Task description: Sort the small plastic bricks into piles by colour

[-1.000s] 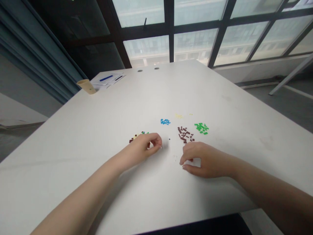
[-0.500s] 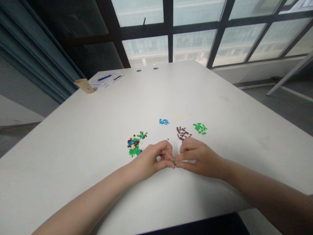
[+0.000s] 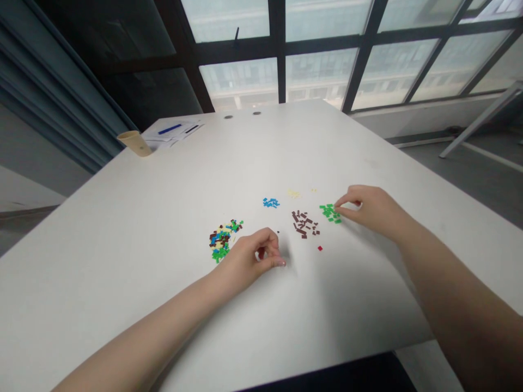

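Note:
My right hand (image 3: pixel 363 209) reaches over the right edge of a pile of small green bricks (image 3: pixel 329 213). Its thumb and forefinger are pinched together, seemingly on one green piece that blends with the pile. My left hand (image 3: pixel 259 253) is curled above the table in front of me; whatever its fingers enclose is too small to make out. Left of it lies a mixed heap of tiny bricks (image 3: pixel 220 240) in brown, green, blue and cream, partly behind the hand. Brown bricks (image 3: pixel 304 223) are spread between the hands, and a single red piece (image 3: pixel 320 248) lies nearer me.
Blue bricks (image 3: pixel 270 202) and pale yellow ones (image 3: pixel 293 193) form small groups farther back on the white table (image 3: pixel 204 179). A paper cup (image 3: pixel 135 144) stands at the far left edge beside papers with a blue pen (image 3: pixel 169 129).
My hands have come apart. The right one has moved away to the right, onto the green pile, while the left stays nearly in place. The red piece now shows on the table.

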Demonstrator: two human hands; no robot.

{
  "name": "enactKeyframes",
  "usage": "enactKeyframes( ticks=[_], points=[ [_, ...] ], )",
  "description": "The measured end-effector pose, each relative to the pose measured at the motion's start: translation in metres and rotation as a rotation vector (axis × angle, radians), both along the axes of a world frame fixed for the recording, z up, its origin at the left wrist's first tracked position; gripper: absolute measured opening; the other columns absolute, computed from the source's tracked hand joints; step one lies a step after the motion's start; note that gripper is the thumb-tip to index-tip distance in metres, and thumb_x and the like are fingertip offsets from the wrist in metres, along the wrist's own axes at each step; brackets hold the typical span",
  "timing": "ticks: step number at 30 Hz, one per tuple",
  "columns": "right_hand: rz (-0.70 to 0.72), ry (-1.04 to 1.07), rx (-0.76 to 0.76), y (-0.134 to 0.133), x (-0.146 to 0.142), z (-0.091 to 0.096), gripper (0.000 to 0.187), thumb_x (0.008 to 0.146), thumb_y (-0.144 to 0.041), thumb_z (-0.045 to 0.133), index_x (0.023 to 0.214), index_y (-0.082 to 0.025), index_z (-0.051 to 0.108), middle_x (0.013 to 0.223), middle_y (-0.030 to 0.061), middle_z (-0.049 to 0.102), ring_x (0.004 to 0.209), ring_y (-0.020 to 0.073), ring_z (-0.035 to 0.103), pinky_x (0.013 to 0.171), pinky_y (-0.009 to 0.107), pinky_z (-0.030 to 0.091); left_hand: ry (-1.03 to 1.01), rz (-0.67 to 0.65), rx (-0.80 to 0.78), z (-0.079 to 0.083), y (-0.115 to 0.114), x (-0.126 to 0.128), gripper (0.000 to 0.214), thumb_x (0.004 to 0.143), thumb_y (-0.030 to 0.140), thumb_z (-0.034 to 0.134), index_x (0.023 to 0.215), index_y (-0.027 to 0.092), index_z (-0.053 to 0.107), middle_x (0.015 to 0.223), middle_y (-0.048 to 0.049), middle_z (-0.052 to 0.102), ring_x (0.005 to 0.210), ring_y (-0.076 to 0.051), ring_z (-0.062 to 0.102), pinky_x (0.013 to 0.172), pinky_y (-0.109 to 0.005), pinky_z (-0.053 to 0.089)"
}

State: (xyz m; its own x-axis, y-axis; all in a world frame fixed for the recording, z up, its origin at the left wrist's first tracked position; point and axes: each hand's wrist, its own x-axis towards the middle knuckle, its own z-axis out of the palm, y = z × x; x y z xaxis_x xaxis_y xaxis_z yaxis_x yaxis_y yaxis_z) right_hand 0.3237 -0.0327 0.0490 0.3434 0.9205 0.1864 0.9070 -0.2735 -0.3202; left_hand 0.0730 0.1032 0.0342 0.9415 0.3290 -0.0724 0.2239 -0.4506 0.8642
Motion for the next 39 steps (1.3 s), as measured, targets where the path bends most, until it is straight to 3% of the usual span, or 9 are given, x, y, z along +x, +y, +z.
enactKeyframes(
  ticks=[4,10,20,23,26,28,31,35,39],
  points=[
    [-0.103,0.075,-0.239,-0.003,0.034,-0.010,0.016,0.069,-0.032,0.058,0.071,-0.022,0.071,0.066,0.0024,0.060,0.060,0.0133,0.051,0.056,0.024,0.035,0.014,-0.015,0.022,-0.002,0.000,0.000,0.018,0.076,0.029,0.059,0.077,0.018,0.046,0.069,0.0029,0.061,0.063,-0.009,0.052,0.060,-0.023,0.037],
    [-0.102,0.160,-0.378,0.001,0.035,-0.022,0.017,0.066,-0.026,0.056,0.073,-0.021,0.071,0.064,0.0009,0.059,0.055,0.0117,0.050,0.053,0.023,0.033,0.030,0.028,0.054,-0.002,0.003,0.000,0.017,0.076,0.030,0.059,0.077,0.019,0.046,0.070,0.0029,0.061,0.063,-0.009,0.051,0.058,-0.022,0.035],
    [-0.131,0.125,-0.339,-0.001,0.032,-0.018,0.016,0.069,-0.026,0.056,0.073,-0.021,0.071,0.059,0.0012,0.053,0.052,0.0117,0.046,0.053,0.024,0.031,0.027,0.044,0.121,0.001,0.003,0.001,0.014,0.077,0.029,0.056,0.076,0.019,0.046,0.066,0.0041,0.056,0.060,-0.009,0.048,0.057,-0.022,0.034],
    [-0.137,0.097,-0.315,-0.003,0.035,-0.017,0.017,0.070,-0.026,0.056,0.073,-0.021,0.071,0.058,0.0020,0.052,0.053,0.0124,0.046,0.053,0.025,0.031,0.042,0.107,0.204,0.009,0.011,-0.001,0.014,0.079,0.032,0.052,0.078,0.019,0.048,0.065,0.0038,0.053,0.059,-0.009,0.047,0.057,-0.022,0.036],
    [-0.128,0.096,-0.292,-0.003,0.036,-0.014,0.019,0.072,-0.030,0.055,0.075,-0.020,0.071,0.057,0.0020,0.050,0.051,0.0123,0.044,0.052,0.025,0.030,0.123,0.163,0.401,0.020,0.029,-0.008,0.016,0.081,0.034,0.047,0.082,0.019,0.053,0.070,0.0008,0.055,0.062,-0.012,0.050,0.060,-0.025,0.039],
    [-0.034,0.172,-0.315,-0.003,0.029,-0.008,0.022,0.073,-0.035,0.055,0.078,-0.021,0.071,0.056,0.0009,0.049,0.050,0.0116,0.042,0.051,0.025,0.030,0.202,0.178,0.618,0.024,0.045,-0.015,0.015,0.079,0.028,0.047,0.081,0.019,0.059,0.081,-0.0033,0.056,0.069,-0.015,0.052,0.065,-0.027,0.040],
    [0.323,0.402,-0.430,-0.004,0.005,0.004,0.025,0.072,-0.040,0.058,0.082,-0.021,0.071,0.058,-0.0005,0.049,0.052,0.0110,0.042,0.052,0.023,0.033,0.380,0.171,0.826,0.025,0.065,-0.026,0.018,0.075,0.022,0.048,0.078,0.021,0.066,0.088,-0.0066,0.054,0.080,-0.020,0.053,0.071,-0.030,0.041],
    [0.799,0.606,-0.563,-0.011,-0.043,0.015,0.020,0.073,-0.036,0.061,0.086,-0.024,0.071,0.061,-0.0024,0.050,0.058,0.0095,0.046,0.059,0.021,0.038,0.577,-0.038,0.784,0.023,0.071,-0.032,0.019,0.069,0.015,0.053,0.078,0.024,0.066,0.087,-0.0052,0.056,0.083,-0.021,0.053,0.069,-0.029,0.040],
    [0.977,0.645,-0.630,-0.017,-0.076,0.004,0.022,0.068,-0.025,0.068,0.090,-0.025,0.070,0.067,-0.0038,0.053,0.061,0.0081,0.050,0.058,0.018,0.039,0.619,-0.106,0.744,0.021,0.064,-0.026,0.014,0.068,0.015,0.055,0.077,0.022,0.064,0.088,-0.0054,0.058,0.085,-0.020,0.053,0.070,-0.029,0.039]
  ],
)
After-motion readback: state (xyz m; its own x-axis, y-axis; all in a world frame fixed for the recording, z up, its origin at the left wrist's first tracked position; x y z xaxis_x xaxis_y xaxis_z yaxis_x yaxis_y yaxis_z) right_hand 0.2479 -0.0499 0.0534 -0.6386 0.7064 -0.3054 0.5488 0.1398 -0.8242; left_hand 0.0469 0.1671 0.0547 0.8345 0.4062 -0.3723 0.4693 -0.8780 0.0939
